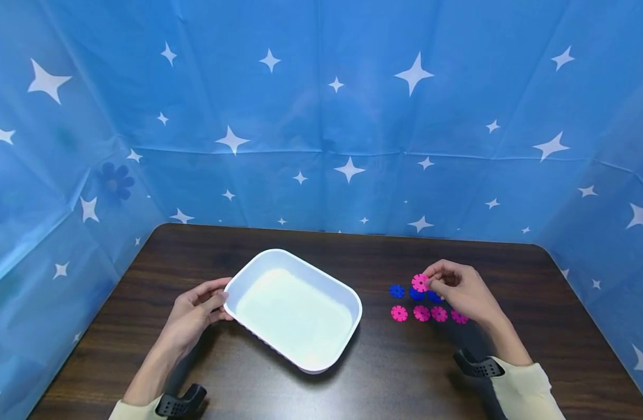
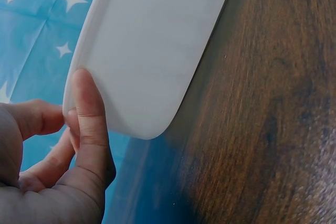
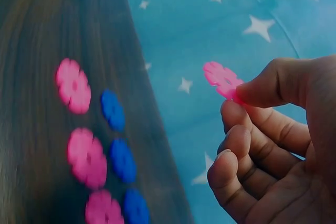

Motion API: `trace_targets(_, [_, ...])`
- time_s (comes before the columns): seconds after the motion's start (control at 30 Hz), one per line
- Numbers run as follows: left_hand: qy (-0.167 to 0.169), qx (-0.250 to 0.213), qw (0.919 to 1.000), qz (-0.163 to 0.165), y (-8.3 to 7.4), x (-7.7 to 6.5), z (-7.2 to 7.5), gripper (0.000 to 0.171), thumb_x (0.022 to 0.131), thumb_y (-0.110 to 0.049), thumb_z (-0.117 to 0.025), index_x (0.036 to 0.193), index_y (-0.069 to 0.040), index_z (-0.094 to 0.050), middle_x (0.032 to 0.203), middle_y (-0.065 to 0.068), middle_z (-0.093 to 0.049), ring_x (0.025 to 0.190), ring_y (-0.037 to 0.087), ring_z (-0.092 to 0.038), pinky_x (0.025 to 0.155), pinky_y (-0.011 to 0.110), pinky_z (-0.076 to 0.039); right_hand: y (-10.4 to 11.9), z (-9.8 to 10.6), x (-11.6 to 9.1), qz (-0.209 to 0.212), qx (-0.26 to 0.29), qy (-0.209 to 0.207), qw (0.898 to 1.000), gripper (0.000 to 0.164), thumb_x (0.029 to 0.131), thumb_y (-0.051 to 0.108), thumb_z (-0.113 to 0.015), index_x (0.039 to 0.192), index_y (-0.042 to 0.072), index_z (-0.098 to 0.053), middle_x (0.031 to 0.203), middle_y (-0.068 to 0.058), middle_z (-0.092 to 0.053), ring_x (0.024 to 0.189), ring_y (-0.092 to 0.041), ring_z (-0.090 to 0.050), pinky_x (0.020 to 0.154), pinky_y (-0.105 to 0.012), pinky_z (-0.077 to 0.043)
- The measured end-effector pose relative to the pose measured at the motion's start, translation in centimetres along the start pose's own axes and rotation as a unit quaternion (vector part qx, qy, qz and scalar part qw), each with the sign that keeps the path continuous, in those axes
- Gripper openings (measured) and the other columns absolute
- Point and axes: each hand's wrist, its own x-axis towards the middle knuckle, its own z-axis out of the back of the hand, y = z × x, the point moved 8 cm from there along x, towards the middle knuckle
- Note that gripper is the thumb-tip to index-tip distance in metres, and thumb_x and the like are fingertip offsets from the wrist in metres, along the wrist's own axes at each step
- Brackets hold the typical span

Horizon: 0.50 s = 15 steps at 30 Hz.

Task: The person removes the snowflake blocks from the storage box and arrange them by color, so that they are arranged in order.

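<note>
A white plastic tray stands at an angle on the table, with nothing inside it. My left hand pinches its left rim between thumb and fingers, seen close in the left wrist view on the tray's wall. Above the table at the right, my right hand pinches a pink snowflake disc by its edge. Below it lie a row of pink discs and a row of blue discs. The held disc appears plainly in the right wrist view.
The dark wooden table ends at a far edge against a blue curtain with white stars. Curtain also hangs along both sides. Each wrist wears a black band, such as the right band.
</note>
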Motion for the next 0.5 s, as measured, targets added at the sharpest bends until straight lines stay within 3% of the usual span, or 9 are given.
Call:
trace_targets(0.2, [-0.003,0.007,1.0000,0.000,-0.1,-0.1,0.0,0.046,0.104,-0.017,-0.061,0.147,-0.002,-0.050,0.127,0.014,-0.057,0.095,0.015,-0.067,0.084,0.027,-0.064,-2.4,2.0,-1.2,-0.024,-0.023,-0.022,0.999,0.016,0.102,0.021,-0.062,0.112,0.010,-0.069,0.093,-0.018,-0.065,0.076,-0.031,-0.059,0.057,-0.029,-0.048])
trace_targets(0.5, [0.000,0.005,1.0000,-0.006,-0.2,-0.1,-0.1,0.045,0.104,-0.015,-0.060,0.146,-0.001,-0.051,0.121,0.010,-0.057,0.094,0.014,-0.066,0.084,0.027,-0.064,-5.6,3.9,-2.7,-0.051,-0.057,-0.055,0.996,0.020,0.102,0.021,-0.063,0.112,0.006,-0.069,0.093,-0.013,-0.069,0.070,-0.017,-0.059,0.058,-0.025,-0.050])
